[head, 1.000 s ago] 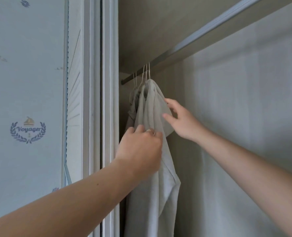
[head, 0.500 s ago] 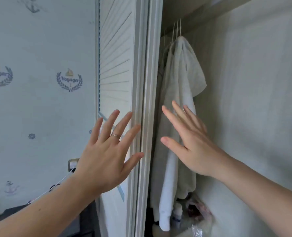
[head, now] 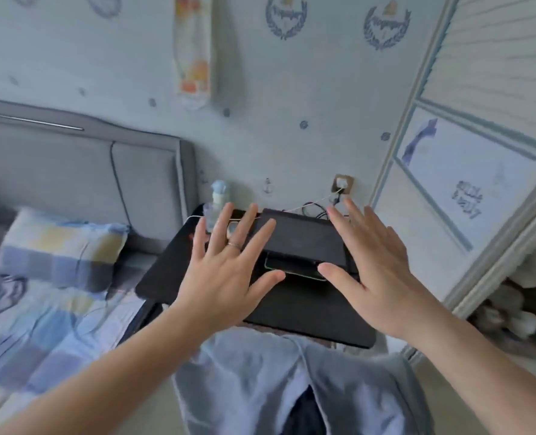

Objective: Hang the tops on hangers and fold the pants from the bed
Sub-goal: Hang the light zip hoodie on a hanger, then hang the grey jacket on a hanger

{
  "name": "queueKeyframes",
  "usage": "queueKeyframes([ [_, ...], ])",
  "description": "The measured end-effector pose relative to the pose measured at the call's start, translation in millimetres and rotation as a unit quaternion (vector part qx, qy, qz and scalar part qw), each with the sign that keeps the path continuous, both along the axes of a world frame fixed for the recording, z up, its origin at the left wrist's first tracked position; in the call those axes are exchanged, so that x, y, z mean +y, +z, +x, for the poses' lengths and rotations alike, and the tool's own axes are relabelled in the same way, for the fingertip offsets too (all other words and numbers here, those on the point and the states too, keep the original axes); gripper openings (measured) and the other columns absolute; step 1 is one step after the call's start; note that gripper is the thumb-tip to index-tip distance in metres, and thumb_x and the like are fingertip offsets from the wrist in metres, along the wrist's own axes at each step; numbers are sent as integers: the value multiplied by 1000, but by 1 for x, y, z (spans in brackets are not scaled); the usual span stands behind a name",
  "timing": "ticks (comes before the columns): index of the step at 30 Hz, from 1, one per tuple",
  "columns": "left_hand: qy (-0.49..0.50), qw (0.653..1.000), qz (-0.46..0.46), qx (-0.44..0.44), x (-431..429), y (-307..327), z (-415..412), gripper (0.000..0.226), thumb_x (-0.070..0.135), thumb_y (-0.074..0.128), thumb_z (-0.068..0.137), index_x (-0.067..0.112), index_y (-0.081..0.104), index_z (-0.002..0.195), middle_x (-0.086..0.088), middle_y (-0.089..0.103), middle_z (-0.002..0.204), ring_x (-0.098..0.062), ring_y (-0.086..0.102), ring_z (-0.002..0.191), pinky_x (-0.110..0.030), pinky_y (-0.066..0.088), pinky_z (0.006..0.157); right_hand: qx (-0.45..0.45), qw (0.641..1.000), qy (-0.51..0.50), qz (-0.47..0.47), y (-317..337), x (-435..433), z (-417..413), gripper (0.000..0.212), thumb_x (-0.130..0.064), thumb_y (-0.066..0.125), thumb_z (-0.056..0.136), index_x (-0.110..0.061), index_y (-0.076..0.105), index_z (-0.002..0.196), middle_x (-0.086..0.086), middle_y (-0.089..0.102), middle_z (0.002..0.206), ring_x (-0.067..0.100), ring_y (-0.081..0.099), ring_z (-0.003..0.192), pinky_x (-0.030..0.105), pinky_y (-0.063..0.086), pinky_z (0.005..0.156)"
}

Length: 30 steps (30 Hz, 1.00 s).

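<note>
Pale floor fills the near edge of this bedroom, and across it spreads a pale blue cloth [head: 247, 381], split by a dark gap. Whether it is pants from the task or what the person wears, I cannot tell. No top, hanger or plainly foldable pants shows elsewhere, so the clothes yet to be handled probably lie on a part of the bed [head: 40, 334] outside the view. Beyond the cloth, the left hand [head: 225, 277] and right hand [head: 376, 277] are both spread wide, fingers straight, holding nothing, raised in front of the black bedside table [head: 163, 271].

That table is where trouble sits. A stack of dark flat devices [head: 301, 243] rests on it, with a thinner green-edged one [head: 291, 273] poking out beneath. A white cable [head: 316, 200] runs from the stack towards the wall socket [head: 342, 183]. A hand swung low toward the bed could catch the cable and drag a device off. It could also tip the small bottle [head: 218, 196] at the table's far left corner. The table stands between the person and the head of the bed, so a reach would best pass to its left.

Farther left lie a checked pillow [head: 59, 246] and the grey headboard [head: 72, 171]. At right is the white wardrobe door [head: 480, 152], with blurred soft things [head: 511, 309] at its foot. Behind everything is the emblem-printed wallpaper [head: 287, 17].
</note>
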<state>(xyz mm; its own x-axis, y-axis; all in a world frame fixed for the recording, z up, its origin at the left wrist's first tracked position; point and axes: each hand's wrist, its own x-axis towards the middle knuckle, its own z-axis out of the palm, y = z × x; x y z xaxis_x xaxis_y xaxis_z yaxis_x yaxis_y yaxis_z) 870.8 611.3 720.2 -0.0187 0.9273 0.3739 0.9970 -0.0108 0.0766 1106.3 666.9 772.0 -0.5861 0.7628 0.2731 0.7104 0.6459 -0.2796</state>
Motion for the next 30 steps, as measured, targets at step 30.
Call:
queueKeyframes([
  [30, 669, 688, -118, -258, -497, -188, -317, 77, 80, 10, 88, 48, -6, 156, 13, -16, 167, -13, -29, 149, -49, -18, 117, -201, 776, 570, -180, -220, -305, -563, 73, -62, 36, 98, -53, -13, 152, -21, -15, 164, 9, -15, 152, 44, -1, 123],
])
